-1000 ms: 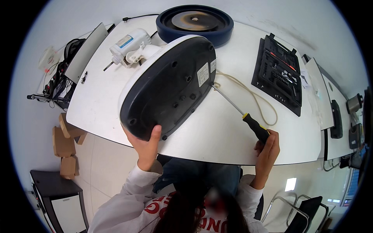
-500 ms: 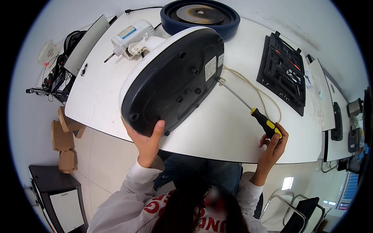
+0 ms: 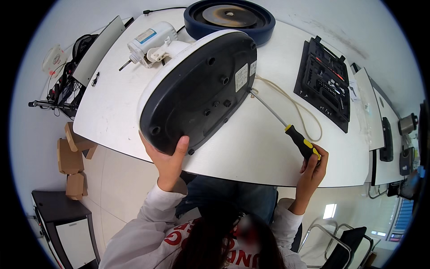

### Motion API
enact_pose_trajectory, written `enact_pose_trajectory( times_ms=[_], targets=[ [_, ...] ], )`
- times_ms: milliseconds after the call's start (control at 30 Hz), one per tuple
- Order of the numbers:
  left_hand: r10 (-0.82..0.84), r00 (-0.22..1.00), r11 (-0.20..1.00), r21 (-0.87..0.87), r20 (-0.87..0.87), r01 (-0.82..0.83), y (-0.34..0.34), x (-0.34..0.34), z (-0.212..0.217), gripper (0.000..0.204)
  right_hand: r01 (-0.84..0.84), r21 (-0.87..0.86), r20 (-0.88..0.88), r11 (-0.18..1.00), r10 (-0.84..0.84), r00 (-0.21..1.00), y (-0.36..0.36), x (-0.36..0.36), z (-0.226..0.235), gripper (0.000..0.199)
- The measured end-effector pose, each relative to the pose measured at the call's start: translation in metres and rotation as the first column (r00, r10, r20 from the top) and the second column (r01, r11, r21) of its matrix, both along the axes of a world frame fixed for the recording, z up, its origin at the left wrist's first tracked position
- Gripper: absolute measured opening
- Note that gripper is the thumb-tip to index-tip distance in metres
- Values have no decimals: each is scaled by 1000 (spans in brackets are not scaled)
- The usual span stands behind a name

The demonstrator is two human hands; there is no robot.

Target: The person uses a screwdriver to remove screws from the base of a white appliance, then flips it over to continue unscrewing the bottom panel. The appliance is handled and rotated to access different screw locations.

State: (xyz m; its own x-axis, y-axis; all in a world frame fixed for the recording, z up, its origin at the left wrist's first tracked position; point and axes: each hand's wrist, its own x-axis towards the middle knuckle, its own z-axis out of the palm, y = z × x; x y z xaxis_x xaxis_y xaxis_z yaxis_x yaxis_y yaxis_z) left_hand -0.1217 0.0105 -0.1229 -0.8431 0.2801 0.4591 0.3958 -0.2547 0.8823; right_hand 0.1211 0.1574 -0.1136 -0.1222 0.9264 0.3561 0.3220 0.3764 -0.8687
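A white appliance base (image 3: pixel 197 94) with a dark underside stands tilted on its edge on the white table (image 3: pixel 233 159). My left hand (image 3: pixel 166 161) grips its lower left end, thumb on the dark face. In my right hand (image 3: pixel 313 168) is the handle of a black and yellow screwdriver (image 3: pixel 301 142). Its shaft reaches up to the right edge of the base, with the tip at or beside a hole there. Behind the base, a white motor housing (image 3: pixel 152 41) with a metal shaft joins it by a neck. A beige cord (image 3: pixel 309 114) loops on the table.
A dark blue round pan (image 3: pixel 264 31) with a metal plate sits at the back. On the right lies an open black tool case (image 3: pixel 324 83) with bits and several screws. Cardboard boxes (image 3: pixel 70 157), a dark cabinet (image 3: pixel 62 210) and a chair (image 3: pixel 347 246) stand around the table.
My right hand and the screwdriver handle have shifted slightly left, the fingers more closed round the handle. The tip stays at the base's edge; my left hand keeps its grip.
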Motion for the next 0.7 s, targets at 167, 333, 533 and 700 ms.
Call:
enact_pose_trajectory(
  times_ms=[167, 333, 533, 700],
  targets=[
    [-17, 1000, 1000, 24, 4, 17, -1, 0, 1, 76, -11, 30, 53, 999, 10, 999, 0, 3, 3, 30],
    [-14, 1000, 1000, 26, -7, 14, -1, -1, 0, 76, -61, 65, 82, 996, 56, 995, 2, 9, 6, 26],
    [-20, 1000, 998, 52, 21, 19, 1, 0, 1, 75, -119, 84, 83, 989, 112, 990, 1, 11, 6, 26],
    [-28, 1000, 998, 49, 10, 28, 1, 0, 2, 75, -135, 83, 88, 987, 128, 988, 1, 13, 5, 25]
  ],
)
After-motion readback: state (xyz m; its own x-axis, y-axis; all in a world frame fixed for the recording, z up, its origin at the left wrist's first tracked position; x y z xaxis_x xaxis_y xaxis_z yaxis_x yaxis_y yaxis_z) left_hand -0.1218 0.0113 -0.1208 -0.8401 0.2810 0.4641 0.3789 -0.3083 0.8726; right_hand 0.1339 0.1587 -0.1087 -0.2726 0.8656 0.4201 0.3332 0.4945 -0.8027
